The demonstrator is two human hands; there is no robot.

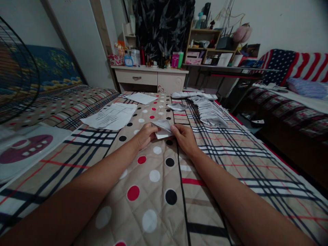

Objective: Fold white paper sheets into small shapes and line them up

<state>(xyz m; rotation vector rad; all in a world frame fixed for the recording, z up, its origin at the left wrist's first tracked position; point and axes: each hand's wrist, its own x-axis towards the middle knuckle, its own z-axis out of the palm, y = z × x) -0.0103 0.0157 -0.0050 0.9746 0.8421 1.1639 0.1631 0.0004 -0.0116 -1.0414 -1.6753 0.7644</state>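
Between my two hands is a small folded sheet of white paper [164,133], held just above the patterned bedspread [153,176]. My left hand [148,135] pinches its left side, with the fingertips partly inside the fold. On the right edge, the thumb and fingers of my right hand [185,137] are closed. Beyond my right hand lies a folded white paper [178,107], and past it a long fanned row of folded papers [208,111]. Printed sheets [111,116] lie flat to the left, with another white sheet [141,98] behind them.
A white plastic bag with a purple print [27,148] lies at the left, near a fan's wire guard [19,71]. A white dresser [147,77] stands beyond the bed's far end. To the right are a desk with shelves [205,48] and another bed [294,102].
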